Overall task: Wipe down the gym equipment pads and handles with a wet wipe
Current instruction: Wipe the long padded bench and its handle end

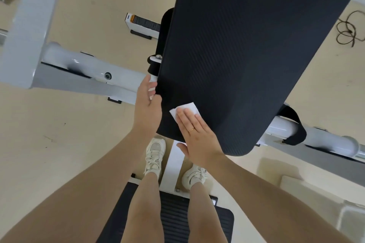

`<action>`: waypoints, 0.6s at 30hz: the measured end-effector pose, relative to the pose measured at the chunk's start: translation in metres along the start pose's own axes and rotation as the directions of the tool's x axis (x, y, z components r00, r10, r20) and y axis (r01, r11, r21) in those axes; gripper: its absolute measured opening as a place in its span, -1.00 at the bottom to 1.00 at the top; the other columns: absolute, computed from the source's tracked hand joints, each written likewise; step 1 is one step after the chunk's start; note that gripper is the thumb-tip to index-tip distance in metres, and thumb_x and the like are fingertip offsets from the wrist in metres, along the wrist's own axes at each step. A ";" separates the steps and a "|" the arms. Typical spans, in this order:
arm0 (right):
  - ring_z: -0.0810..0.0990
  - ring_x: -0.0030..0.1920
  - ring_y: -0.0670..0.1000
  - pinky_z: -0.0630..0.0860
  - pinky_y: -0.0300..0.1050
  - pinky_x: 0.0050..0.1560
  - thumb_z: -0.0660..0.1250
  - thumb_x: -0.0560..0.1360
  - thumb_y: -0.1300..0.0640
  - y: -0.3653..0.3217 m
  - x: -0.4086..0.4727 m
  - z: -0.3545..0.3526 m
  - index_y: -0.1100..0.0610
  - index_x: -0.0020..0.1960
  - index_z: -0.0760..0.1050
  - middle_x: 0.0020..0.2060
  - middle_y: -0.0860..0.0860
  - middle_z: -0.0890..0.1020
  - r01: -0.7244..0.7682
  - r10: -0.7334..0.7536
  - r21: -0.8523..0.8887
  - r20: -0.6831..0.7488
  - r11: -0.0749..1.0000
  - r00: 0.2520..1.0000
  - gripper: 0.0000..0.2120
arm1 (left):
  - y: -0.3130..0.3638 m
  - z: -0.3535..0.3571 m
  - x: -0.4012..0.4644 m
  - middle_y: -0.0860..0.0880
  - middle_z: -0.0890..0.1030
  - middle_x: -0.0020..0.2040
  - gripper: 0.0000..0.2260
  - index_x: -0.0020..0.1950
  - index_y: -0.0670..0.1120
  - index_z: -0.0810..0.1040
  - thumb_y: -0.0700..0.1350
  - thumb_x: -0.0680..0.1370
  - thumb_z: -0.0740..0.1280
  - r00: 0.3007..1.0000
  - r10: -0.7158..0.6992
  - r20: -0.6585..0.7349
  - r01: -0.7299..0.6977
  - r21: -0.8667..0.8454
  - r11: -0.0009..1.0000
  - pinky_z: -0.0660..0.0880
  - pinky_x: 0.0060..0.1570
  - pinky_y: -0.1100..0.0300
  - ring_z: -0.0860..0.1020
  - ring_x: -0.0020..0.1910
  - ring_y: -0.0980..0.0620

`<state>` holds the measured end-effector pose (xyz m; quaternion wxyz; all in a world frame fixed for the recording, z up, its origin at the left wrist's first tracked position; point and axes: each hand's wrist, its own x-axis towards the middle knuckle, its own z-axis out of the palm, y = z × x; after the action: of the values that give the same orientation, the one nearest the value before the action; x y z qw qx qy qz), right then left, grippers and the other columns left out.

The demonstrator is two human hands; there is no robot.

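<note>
A long black ribbed bench pad runs from the centre to the upper right. A white wet wipe lies flat on the pad's near end. My right hand presses it down with straight fingers, a ring on one finger. My left hand grips the pad's left edge, thumb on top and fingers curled under the side. A black roller with a white cap sits just beyond my left hand.
White machine frame tubes stretch to the left, and another tube to the right. A black seat pad lies beneath my legs and shoes. A cable coil lies on the beige floor at right.
</note>
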<state>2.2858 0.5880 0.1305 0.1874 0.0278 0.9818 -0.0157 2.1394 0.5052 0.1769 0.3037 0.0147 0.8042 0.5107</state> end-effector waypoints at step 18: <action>-0.02 0.51 0.08 -0.14 0.00 0.48 -0.05 0.56 -0.13 -0.023 0.083 -0.035 0.24 0.50 -0.03 0.51 0.14 0.08 -0.180 0.216 0.148 -0.283 0.973 0.935 -0.35 | -0.031 -0.037 0.026 0.02 0.57 0.13 -0.64 0.10 0.05 0.54 0.10 0.41 0.10 0.928 -0.255 0.273 0.330 -0.279 0.902 0.39 0.11 0.19 0.53 0.06 0.08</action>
<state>2.1943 0.5707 0.1333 0.0366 0.1396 0.9882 -0.0513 2.1084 0.4696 0.1499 0.4666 -0.0975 0.6629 0.5773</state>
